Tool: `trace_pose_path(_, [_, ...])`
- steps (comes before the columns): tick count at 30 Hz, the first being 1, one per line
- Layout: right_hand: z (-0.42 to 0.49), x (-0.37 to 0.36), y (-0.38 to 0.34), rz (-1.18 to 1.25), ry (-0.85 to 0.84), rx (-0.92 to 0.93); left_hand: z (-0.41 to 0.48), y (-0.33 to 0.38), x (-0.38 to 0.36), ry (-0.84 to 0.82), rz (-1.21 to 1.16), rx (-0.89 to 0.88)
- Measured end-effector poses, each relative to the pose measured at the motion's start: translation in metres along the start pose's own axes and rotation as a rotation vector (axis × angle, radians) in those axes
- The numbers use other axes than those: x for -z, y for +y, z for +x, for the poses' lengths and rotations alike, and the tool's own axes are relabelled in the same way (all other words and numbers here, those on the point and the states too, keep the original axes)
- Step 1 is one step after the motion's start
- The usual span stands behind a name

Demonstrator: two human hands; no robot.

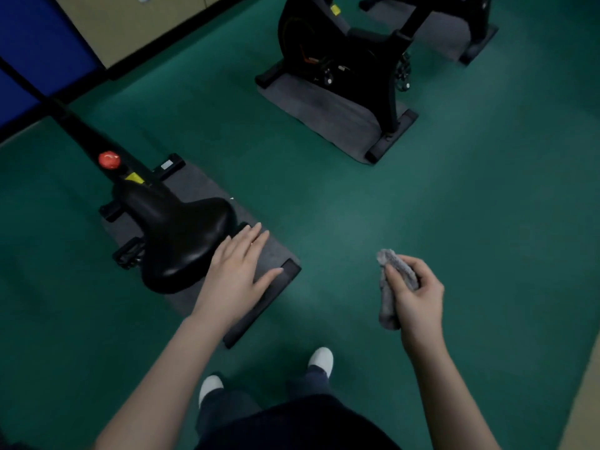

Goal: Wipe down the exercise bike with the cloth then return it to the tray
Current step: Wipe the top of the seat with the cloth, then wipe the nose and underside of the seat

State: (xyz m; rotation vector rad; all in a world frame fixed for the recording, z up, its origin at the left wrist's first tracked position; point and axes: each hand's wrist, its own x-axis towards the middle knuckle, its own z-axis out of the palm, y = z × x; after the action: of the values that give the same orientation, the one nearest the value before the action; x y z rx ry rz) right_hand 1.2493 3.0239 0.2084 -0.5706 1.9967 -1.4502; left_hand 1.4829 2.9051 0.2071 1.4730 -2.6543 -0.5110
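A black exercise bike (177, 235) stands at the left on a grey mat, its wide black saddle facing me and a red knob (109, 160) on its frame. My left hand (238, 271) is flat with straight fingers at the saddle's right rear edge. To the right, over the green floor, my right hand (414, 295) grips a bunched grey cloth (391, 287), well apart from the bike. No tray is in view.
A second black exercise bike (350, 56) stands on its own grey mat (324, 112) at the top centre. Green floor (470, 190) spreads between the bikes. My feet in white shoes (321, 360) stand at the bottom. A beige and blue wall (81, 30) runs along the top left.
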Motion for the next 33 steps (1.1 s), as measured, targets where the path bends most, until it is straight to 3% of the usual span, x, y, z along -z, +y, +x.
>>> trace_pose_path(6, [0.04, 0.086, -0.002, 0.019, 0.02, -0.055, 0.048, 0.095, -0.014, -0.096, 0.08, -0.06])
trace_pose_path(14, [0.087, 0.128, -0.007, 0.046, 0.057, -0.076, 0.116, 0.164, -0.026, -0.182, 0.149, -0.152])
trace_pose_path(26, [0.284, 0.169, -0.065, -0.098, 0.023, -0.011, 0.312, 0.243, -0.057, -0.258, 0.09, -0.17])
trace_pose_path(33, [0.377, 0.203, -0.084, 0.028, 0.081, -0.035, 0.405, 0.287, -0.05, -0.257, 0.129, -0.125])
